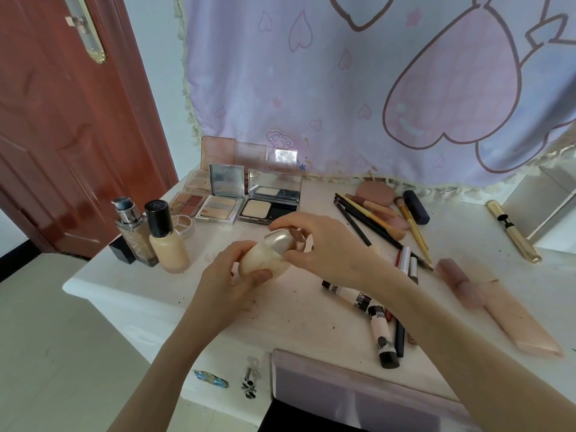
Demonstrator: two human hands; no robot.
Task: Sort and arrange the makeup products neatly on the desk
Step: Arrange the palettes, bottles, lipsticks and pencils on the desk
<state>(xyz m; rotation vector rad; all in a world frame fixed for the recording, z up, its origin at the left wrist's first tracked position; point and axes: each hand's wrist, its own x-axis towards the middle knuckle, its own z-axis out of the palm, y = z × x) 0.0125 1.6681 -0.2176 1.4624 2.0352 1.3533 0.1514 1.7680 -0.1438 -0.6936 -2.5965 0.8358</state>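
Note:
A cream bottle [261,260] with a pearly gold cap [282,240] is held above the middle of the white desk [296,304]. My left hand [232,280] grips its body from below. My right hand [321,241] grips the cap end, fingers curled over it. At the left stand two foundation bottles [168,244], one with a silver pump [127,210]. Behind them lie several open palettes and compacts [269,207]. Brushes and pencils [374,219] are scattered to the right, with striped tubes [381,332] lying under my right forearm.
A long pink tube [498,313] and a gold tube [514,232] lie at the right. A navy lipstick [416,207] sits near the brushes. A purple heart-print cloth [343,88] hangs behind. A red door [62,120] stands at the left. A lilac chair back [343,391] is at the front edge.

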